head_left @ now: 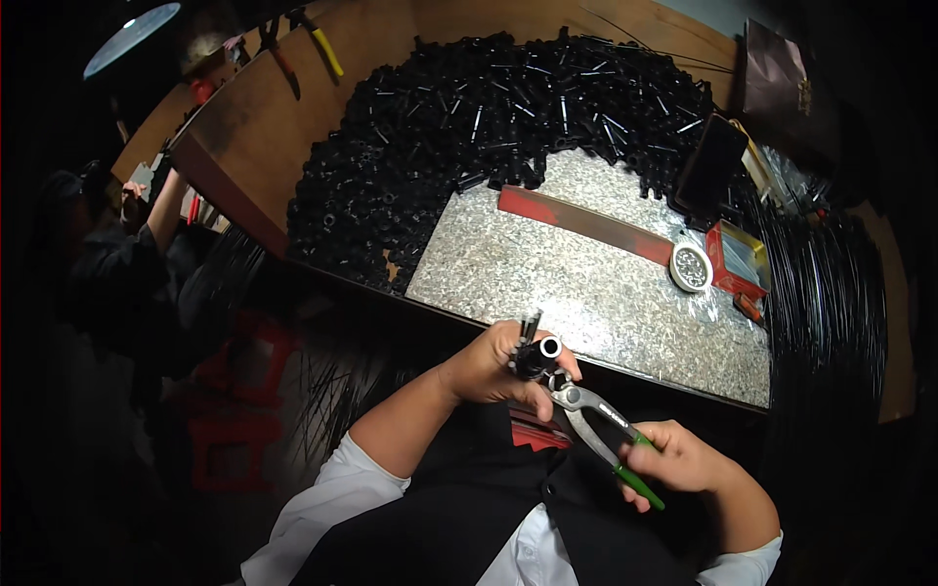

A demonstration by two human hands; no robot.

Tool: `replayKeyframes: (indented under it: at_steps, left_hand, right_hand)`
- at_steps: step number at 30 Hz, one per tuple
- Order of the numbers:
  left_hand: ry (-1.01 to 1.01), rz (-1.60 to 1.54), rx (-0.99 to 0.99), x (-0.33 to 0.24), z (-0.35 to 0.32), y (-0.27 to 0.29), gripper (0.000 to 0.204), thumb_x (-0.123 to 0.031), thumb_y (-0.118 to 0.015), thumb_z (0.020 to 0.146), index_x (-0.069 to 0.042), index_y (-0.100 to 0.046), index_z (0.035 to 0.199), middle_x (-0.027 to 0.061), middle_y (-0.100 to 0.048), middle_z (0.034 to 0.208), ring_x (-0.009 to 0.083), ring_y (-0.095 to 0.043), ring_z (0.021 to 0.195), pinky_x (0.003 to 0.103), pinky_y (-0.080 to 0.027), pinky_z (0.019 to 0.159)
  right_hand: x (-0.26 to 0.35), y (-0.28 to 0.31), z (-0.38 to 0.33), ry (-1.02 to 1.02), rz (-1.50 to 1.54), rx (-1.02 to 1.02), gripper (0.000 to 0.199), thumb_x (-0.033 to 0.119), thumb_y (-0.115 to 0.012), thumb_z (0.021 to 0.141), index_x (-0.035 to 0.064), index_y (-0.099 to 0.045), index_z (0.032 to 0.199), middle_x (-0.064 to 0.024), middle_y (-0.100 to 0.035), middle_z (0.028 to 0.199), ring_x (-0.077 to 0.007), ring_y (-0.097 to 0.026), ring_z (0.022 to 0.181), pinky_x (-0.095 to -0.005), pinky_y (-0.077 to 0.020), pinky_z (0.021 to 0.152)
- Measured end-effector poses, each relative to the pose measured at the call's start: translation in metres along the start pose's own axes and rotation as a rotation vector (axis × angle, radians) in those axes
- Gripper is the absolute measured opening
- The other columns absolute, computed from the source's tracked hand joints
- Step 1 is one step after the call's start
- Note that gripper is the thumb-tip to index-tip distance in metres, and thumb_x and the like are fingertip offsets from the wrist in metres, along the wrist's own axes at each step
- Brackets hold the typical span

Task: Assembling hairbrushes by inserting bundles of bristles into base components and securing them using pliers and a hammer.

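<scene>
Close in front of my body, my left hand (pixel 481 369) is wrapped round a black tubular part (pixel 533 361) with a bright ring-shaped end facing up. A few short thin rods (pixel 531 324) stick up beside it at the fingers. My right hand (pixel 684 455) grips the green handles of a pair of steel pincers (pixel 584 400). Their jaws are at the lower right side of the black part, beside my left fingertips; what they bite on, if anything, is too small to make out. Both hands are just off the near edge of a speckled stone worktop (pixel 508 249).
A big heap of black tubular parts (pixel 489 98) covers the back and left of the bench. On the worktop lie a long red-and-brown bar (pixel 586 227), a white bowl of small bits (pixel 691 268) and a red box (pixel 735 256). Black wires (pixel 831 303) hang at the right. A co-worker's arm (pixel 168 210) shows left.
</scene>
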State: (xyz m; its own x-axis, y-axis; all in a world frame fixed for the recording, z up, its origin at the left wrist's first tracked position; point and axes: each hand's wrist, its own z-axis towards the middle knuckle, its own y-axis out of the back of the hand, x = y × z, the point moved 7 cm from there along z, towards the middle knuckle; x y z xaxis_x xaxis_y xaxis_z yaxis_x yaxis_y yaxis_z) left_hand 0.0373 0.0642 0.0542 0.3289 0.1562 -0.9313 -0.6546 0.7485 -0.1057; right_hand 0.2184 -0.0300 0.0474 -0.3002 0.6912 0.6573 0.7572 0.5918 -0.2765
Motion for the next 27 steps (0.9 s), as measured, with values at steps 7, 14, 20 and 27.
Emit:
replayKeyframes:
  at_steps: [7, 14, 20, 27]
  left_hand:
    - [0.011, -0.040, -0.133, -0.004, -0.001, 0.011, 0.034, -0.003, -0.081, 0.066, -0.002, -0.064, 0.096, -0.0034, -0.059, 0.078, 0.0043, -0.052, 0.073, 0.021, -0.042, 0.067]
    - [-0.032, 0.055, 0.001, -0.001, 0.004, -0.001, 0.038, -0.006, -0.083, 0.065, -0.003, -0.064, 0.097, -0.0041, -0.059, 0.078, 0.0035, -0.053, 0.073, 0.020, -0.043, 0.066]
    - [-0.083, 0.139, -0.051, 0.000, 0.006, -0.003, 0.036, -0.011, -0.083, 0.067, -0.005, -0.063, 0.096, -0.0013, -0.063, 0.084, 0.0065, -0.056, 0.076, 0.022, -0.045, 0.069]
    - [-0.045, 0.025, -0.113, 0.015, 0.008, -0.008, 0.046, -0.018, -0.085, 0.064, -0.005, -0.055, 0.097, -0.0032, -0.056, 0.069, 0.0037, -0.051, 0.061, 0.020, -0.042, 0.056]
  right_hand:
    - [0.053, 0.000, -0.029, 0.938, -1.398, -0.871, 0.061, 0.008, -0.075, 0.068, -0.0067, -0.042, 0.117, -0.0232, -0.053, 0.100, -0.0389, -0.054, 0.087, -0.0434, -0.0459, 0.075]
    - [-0.006, 0.019, 0.007, 0.110, 0.154, 0.100, 0.022, 0.017, -0.060, 0.089, -0.0046, -0.055, 0.090, -0.0184, -0.064, 0.075, -0.0238, -0.065, 0.059, -0.0346, -0.0527, 0.056]
    - [0.051, 0.012, -0.009, 0.544, -1.170, -0.550, 0.053, 0.006, -0.076, 0.063, -0.0006, -0.046, 0.106, -0.0141, -0.055, 0.079, -0.0292, -0.060, 0.070, -0.0369, -0.0464, 0.062]
    - [0.066, 0.013, -0.010, 0.647, -1.270, -0.607, 0.059, -0.007, -0.058, 0.064, -0.0015, -0.038, 0.120, -0.0193, -0.044, 0.094, -0.0380, -0.049, 0.088, -0.0415, -0.0412, 0.079]
